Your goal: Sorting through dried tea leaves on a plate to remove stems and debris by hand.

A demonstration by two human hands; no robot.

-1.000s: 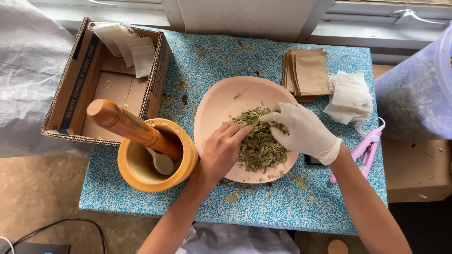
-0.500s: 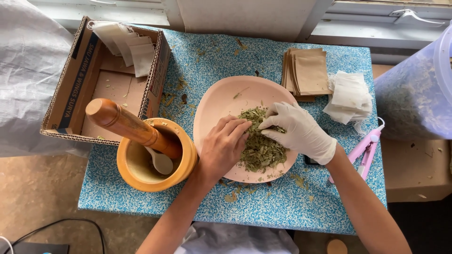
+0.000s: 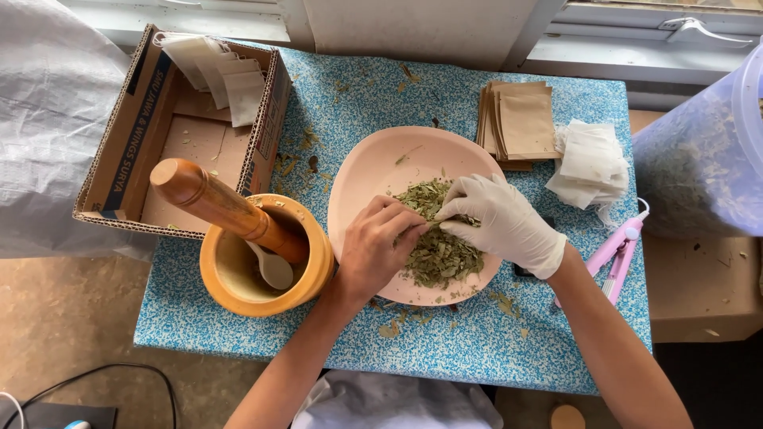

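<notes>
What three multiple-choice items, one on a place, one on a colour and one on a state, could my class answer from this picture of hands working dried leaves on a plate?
1. Where does the pestle stand?
A in the mortar
B in the box
C on the plate

2. What colour is the plate?
A blue
B pink
C green

3. Which hand is gloved?
A neither
B left hand
C right hand

Answers: 1 A, its lower end sits inside the bowl. 2 B, the bare rim is pale pink. 3 C, it wears a white glove over the leaves.
</notes>
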